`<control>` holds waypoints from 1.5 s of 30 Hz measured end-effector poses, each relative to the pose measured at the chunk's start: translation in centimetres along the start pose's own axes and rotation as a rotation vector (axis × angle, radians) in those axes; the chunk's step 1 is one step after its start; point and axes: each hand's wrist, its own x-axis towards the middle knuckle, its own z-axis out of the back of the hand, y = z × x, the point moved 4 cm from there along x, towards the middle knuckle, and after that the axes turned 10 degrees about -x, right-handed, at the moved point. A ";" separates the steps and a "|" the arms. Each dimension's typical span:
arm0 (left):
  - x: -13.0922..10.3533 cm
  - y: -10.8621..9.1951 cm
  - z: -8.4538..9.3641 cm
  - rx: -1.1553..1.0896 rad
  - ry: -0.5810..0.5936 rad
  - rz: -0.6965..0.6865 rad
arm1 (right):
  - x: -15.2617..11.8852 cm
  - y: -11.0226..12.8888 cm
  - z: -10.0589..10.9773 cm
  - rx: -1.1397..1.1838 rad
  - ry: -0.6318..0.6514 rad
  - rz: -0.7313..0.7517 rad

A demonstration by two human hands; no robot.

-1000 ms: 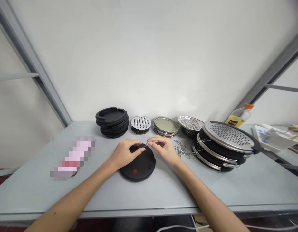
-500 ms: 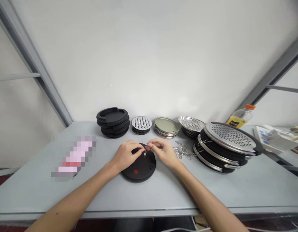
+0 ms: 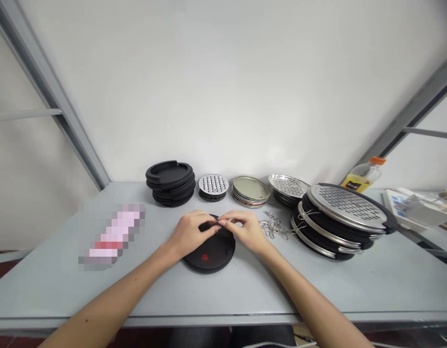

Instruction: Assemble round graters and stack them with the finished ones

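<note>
A round black disc (image 3: 209,256) with a red dot lies flat on the table in front of me. Over its far edge, my left hand (image 3: 190,232) and my right hand (image 3: 243,229) meet with pinched fingertips. Between them is a small bent wire clip (image 3: 216,231), mostly covered by the fingers; only a glint of metal shows. Whether it is hooked to the disc's edge cannot be seen. To the right of my right hand lies a loose pile of similar wire clips (image 3: 274,226).
Along the wall stand stacks of black rings (image 3: 170,186), small perforated metal discs (image 3: 213,185), olive lids (image 3: 250,189) and perforated plates (image 3: 287,186). At right is a tall stack of assembled grater-topped discs (image 3: 348,208), with a bottle (image 3: 363,175) behind. A blurred pink item (image 3: 118,229) lies left.
My fingertips have closed together over the wire clip, which showed plainly before and is now mostly hidden. The disc and the stacks stay put; the view has shifted slightly.
</note>
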 end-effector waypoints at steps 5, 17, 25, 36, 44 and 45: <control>0.1 0.2 0.1 0.003 -0.033 0.006 | 0.1 -0.5 -0.2 0.091 -0.005 -0.056; 0.5 -0.6 1.2 -0.195 -0.098 -0.091 | 0.1 0.0 -0.9 0.234 0.257 -0.088; 0.5 -0.9 1.1 -0.217 -0.075 -0.196 | 0.0 -0.2 -0.7 0.287 0.302 -0.100; 0.5 -0.9 1.1 -0.219 -0.058 -0.210 | -0.1 0.3 -0.8 0.352 0.362 -0.120; 0.5 -0.6 1.1 -0.156 -0.054 -0.095 | 0.3 -1.0 -0.4 0.276 0.195 -0.158; 0.5 -0.6 1.1 -0.152 -0.057 -0.082 | 0.3 -1.2 -0.4 0.266 0.181 -0.158</control>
